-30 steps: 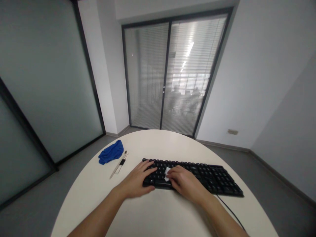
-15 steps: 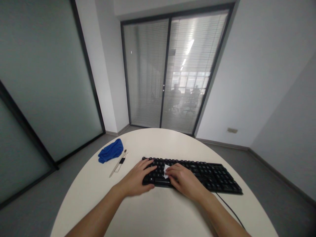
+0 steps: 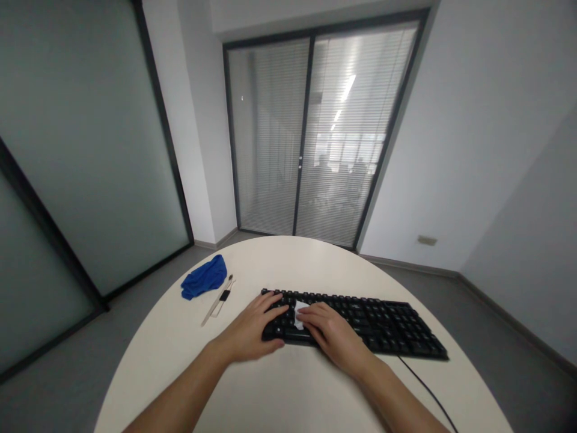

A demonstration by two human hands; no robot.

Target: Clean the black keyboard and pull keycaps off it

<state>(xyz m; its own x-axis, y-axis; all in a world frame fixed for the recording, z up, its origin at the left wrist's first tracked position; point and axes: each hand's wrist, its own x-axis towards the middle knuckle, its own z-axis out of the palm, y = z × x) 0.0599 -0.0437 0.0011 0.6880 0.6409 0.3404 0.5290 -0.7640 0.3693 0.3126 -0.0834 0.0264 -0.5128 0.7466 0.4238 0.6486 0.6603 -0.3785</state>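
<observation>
A black keyboard (image 3: 383, 325) lies across the pale round table (image 3: 180, 373). My left hand (image 3: 252, 325) rests on its left end, fingers spread over the keys and thumb at the front edge; nothing is held in it. Over the keys just to the right, my right hand (image 3: 331, 331) has its fingers pressed together on a small white wipe (image 3: 299, 315), which touches the keys. The keys under both hands are hidden.
A crumpled blue cloth (image 3: 204, 278) lies at the table's back left. Beside it are a thin brush (image 3: 217, 300) and a slim tool with a black band. The keyboard's cable (image 3: 426, 388) runs off toward the front right.
My right hand has shifted slightly left over the keys with the white wipe. My left hand stays on the keyboard's left end. The whole view has moved a little.
</observation>
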